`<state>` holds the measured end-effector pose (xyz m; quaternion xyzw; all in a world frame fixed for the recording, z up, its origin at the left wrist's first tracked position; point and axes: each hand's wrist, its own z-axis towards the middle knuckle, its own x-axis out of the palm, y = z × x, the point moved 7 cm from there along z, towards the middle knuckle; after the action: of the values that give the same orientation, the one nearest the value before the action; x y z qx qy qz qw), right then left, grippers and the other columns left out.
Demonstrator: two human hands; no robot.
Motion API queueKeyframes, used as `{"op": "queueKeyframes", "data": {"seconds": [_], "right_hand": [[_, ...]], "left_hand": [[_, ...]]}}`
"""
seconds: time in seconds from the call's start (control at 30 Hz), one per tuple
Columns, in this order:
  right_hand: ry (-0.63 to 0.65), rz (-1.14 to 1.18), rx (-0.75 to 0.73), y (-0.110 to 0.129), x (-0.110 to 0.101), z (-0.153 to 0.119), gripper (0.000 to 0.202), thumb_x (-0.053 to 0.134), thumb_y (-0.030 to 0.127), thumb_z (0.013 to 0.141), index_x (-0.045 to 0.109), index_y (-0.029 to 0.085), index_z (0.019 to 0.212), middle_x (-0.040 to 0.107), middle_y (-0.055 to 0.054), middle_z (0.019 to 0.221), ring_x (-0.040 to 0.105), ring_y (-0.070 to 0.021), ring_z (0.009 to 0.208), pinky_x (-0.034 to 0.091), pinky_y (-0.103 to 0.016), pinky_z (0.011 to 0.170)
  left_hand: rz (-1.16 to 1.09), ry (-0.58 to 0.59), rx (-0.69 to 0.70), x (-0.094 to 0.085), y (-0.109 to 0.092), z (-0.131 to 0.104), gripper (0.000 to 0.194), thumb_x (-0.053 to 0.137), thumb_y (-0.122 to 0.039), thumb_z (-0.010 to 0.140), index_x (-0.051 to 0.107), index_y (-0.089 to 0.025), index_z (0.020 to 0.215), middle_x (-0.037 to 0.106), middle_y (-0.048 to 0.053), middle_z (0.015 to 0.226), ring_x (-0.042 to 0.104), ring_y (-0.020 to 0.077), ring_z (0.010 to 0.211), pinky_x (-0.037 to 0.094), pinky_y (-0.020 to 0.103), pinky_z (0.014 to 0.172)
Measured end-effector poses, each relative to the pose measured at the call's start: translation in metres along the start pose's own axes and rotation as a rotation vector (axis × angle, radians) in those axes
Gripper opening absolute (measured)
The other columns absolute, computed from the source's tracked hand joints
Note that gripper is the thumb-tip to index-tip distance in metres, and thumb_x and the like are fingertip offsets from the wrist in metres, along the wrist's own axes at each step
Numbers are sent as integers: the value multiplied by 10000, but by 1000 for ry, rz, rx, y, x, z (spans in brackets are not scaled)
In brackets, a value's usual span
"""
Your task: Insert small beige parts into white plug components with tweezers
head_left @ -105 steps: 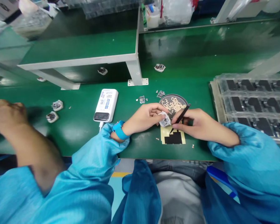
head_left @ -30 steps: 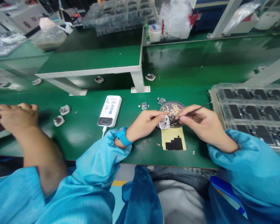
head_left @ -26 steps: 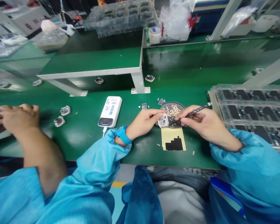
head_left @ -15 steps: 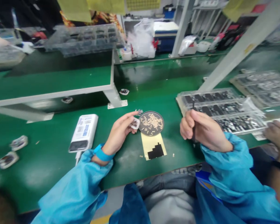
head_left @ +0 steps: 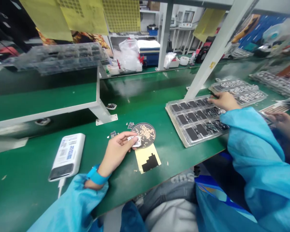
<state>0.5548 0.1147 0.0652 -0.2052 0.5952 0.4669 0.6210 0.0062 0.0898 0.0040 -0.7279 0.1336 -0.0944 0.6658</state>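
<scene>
My left hand [head_left: 119, 146] is closed around a small white-framed electronic part [head_left: 134, 141], pinched between thumb and fingers. The part is over the left edge of a round dark dish [head_left: 151, 140] strewn with tiny beige bits. A yellow sheet with black pieces [head_left: 148, 158] lies just below the dish. My right hand [head_left: 224, 100] is over the far right of a clear compartment tray [head_left: 181, 137] holding black rectangles and small metallic parts. A thin black tool [head_left: 214, 94], like tweezers, is in its fingers; its tip is hard to make out.
A white power bank [head_left: 67, 156] with a cable lies at the left. Loose small parts [head_left: 112, 134] lie beside my left hand. A raised shelf [head_left: 62, 111] stands at the back left, a slanted post [head_left: 205, 71] behind the tray. Another person's hand [head_left: 281, 120] is at the far right.
My right hand has moved right and away from me, from the near side of the tray to over its far compartments. My left hand still holds the white-framed part. The view has swung right.
</scene>
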Motion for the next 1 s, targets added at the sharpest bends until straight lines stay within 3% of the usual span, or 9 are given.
{"op": "queueKeyframes", "data": {"seconds": [0.2,0.33,0.47,0.57,0.63,0.73,0.9,1.0], "right_hand": [[98,1,78,-9,14,16,365,799,392,779,807,101,998,750,-184,881,537,-157,677,371,-349,718],[68,50,41,0,6,10,281,830,307,745,795,113,944,748,-143,847,561,-165,696,393,-341,735],[-32,134,-59,38,-12,-19,215,768,262,813,780,106,961,751,-132,865,570,-163,705,412,-318,727],[-23,222,-192,76,-18,-39,263,766,353,836,775,162,1016,769,-73,934,615,-146,780,427,-265,748],[-50,228,-208,88,-22,-39,319,714,397,882,764,160,1090,767,-87,1029,623,-144,864,411,-271,797],[-65,153,-96,77,-23,-24,380,677,382,904,751,88,1132,748,-182,1061,597,-164,878,360,-342,793],[87,18,93,35,-11,-6,448,892,380,636,781,29,891,736,-275,960,552,-172,753,305,-386,723],[73,19,118,27,-15,-13,457,840,403,700,789,27,956,734,-282,988,534,-160,730,293,-391,712]], "left_hand": [[-3,-74,78,-1,-6,-5,348,838,-421,794,759,-144,989,737,58,789,627,116,562,471,193,487],[-36,-65,86,5,-4,-8,329,851,-402,777,769,-149,972,745,60,805,619,114,569,491,201,497],[-52,-44,89,12,-3,-11,311,847,-395,784,774,-147,957,772,86,903,668,128,664,537,202,577],[-64,-20,67,18,-2,-14,319,848,-412,780,775,-149,946,779,96,967,701,148,728,571,221,632],[-61,-4,51,21,-2,-17,326,849,-420,777,775,-151,945,779,94,963,711,160,744,584,237,652],[-50,12,40,22,-4,-20,327,848,-415,781,773,-154,962,777,84,926,715,168,756,592,250,676],[-43,14,39,18,-7,-21,344,847,-436,777,767,-154,958,772,84,896,710,187,743,594,276,659],[-36,24,33,19,-6,-20,345,844,-439,778,767,-155,959,769,81,882,706,182,728,588,271,649]]}}
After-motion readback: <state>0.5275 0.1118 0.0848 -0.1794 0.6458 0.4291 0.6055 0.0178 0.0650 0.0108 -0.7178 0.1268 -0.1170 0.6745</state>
